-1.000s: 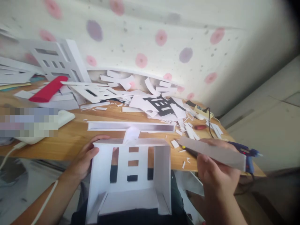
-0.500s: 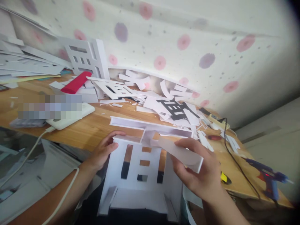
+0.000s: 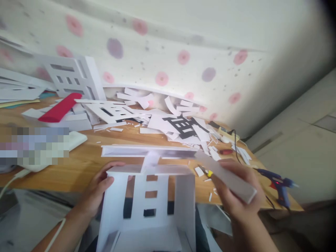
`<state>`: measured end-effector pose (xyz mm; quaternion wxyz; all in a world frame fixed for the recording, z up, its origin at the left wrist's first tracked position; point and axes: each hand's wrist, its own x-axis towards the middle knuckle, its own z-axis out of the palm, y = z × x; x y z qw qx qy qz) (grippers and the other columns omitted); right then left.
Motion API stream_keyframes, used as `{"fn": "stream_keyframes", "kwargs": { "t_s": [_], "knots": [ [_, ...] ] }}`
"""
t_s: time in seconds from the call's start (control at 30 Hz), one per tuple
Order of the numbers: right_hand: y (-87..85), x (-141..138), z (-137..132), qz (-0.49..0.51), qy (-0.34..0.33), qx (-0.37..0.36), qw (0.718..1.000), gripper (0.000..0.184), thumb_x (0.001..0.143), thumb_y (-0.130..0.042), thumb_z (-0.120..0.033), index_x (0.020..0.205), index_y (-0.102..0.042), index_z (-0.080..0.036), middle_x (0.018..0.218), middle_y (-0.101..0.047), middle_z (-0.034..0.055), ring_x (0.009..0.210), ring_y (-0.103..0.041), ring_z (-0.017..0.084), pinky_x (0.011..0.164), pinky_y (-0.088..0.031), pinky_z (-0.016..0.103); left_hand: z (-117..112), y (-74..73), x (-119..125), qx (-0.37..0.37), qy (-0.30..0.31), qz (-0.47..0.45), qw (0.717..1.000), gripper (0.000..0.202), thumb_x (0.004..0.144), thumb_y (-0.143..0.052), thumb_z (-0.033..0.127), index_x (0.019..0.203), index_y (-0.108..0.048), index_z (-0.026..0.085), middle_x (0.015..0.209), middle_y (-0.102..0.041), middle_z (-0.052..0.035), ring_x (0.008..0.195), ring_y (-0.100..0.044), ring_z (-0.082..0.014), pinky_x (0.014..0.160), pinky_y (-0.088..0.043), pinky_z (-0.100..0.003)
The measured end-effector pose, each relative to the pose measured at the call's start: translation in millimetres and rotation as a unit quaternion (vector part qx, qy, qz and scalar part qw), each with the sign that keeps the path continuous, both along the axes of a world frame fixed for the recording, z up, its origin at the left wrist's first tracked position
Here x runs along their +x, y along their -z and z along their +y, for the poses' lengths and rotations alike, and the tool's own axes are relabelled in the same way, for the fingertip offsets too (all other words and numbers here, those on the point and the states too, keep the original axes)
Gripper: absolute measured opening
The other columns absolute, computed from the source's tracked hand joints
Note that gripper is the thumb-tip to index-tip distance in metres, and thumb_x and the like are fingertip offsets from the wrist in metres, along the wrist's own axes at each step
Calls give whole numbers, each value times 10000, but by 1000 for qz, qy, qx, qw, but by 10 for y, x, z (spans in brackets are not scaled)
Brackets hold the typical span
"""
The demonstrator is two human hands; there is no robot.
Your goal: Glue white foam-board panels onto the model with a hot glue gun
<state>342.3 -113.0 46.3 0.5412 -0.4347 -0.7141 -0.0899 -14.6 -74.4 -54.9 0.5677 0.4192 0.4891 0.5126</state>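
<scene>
Cut-out character piece (image 3: pixel 147 206): white foam board, matt, smooth.
Strip (image 3: pixel 227 177): same white board, matt.
Table (image 3: pixel 78 157): wood, light grain, satin.
Glue gun (image 3: pixel 278 183): blue plastic.
</scene>
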Motion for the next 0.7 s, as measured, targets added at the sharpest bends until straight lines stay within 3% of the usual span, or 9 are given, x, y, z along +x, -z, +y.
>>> {"fn": "stream_keyframes", "kwargs": {
  "t_s": [0.07, 0.1, 0.13, 0.2, 0.3, 0.43, 0.53, 0.6, 0.7],
  "knots": [
    [161, 460, 81, -41, 166, -52, 984, 232, 819, -653, -323, 1013, -609, -202, 913, -666, 69, 746, -631, 211, 644, -488, 299, 3, 11, -12, -13, 5, -29, 999, 657, 609, -796, 545, 1149, -571, 246, 890, -771, -70, 762, -731, -297, 625, -586, -326],
    [245, 688, 135, -74, 267, -140, 951, 224, 822, -615, -332, 1001, -613, -197, 908, -674, 75, 737, -634, 215, 663, -487, 309, 8, 9, -16, -18, -3, -39, 999, 659, 586, -813, 536, 1130, -574, 250, 878, -776, -70, 751, -736, -303, 627, -594, -338],
    [323, 901, 190, -120, 343, -260, 894, 237, 821, -586, -328, 1021, -610, -203, 891, -680, 64, 705, -633, 209, 649, -481, 304, 14, -1, -16, -28, -16, -47, 998, 671, 553, -832, 526, 1110, -578, 252, 859, -779, -72, 740, -739, -314, 627, -601, -354],
    [443, 1253, 280, -145, 376, -333, 853, 249, 801, -585, -279, 1027, -627, -181, 830, -684, 74, 684, -636, 227, 621, -461, 305, 35, -42, -2, -53, -47, -71, 995, 717, 475, -861, 498, 1090, -581, 259, 814, -781, -76, 723, -742, -342, 610, -608, -386],
    [506, 1556, 352, -177, 375, -378, 827, 300, 791, -538, -151, 1074, -638, -158, 914, -695, 102, 795, -656, 243, 701, -472, 319, 67, -136, 49, -97, -99, -113, 984, 753, 403, -865, 448, 1080, -593, 260, 786, -781, -75, 679, -736, -362, 588, -612, -440],
    [416, 1618, 540, -224, 320, -418, 820, 383, 830, -548, -57, 1194, -621, -152, 1147, -653, 118, 1070, -613, 249, 914, -469, 360, 71, -228, 121, -131, -136, -140, 972, 722, 398, -836, 402, 1073, -618, 271, 767, -783, -34, 712, -735, -346, 660, -620, -440],
    [330, 1500, 905, -246, 266, -429, 828, 250, 962, -589, -223, 1205, -610, -168, 1240, -601, 91, 1136, -576, 232, 983, -475, 427, 38, -226, 146, -125, -120, -120, 977, 558, 530, -796, 484, 1029, -613, 314, 787, -788, 3, 792, -739, -314, 719, -613, -400],
    [310, 1381, 1218, -254, 243, -435, 829, 280, 981, -601, -327, 1216, -604, -174, 1264, -582, 90, 1125, -581, 232, 975, -494, 451, 15, -199, 153, -111, -97, -88, 985, 477, 617, -750, 536, 1024, -607, 334, 833, -793, 7, 802, -740, -313, 720, -608, -409],
    [347, 1197, 1667, -254, 247, -449, 820, 322, 982, -603, -361, 1243, -588, -173, 1276, -569, 99, 1114, -586, 237, 959, -510, 456, 2, -157, 154, -74, -72, -48, 993, 482, 638, -720, 585, 1047, -615, 350, 886, -793, -5, 814, -738, -350, 734, -604, -455]
  ]
}}
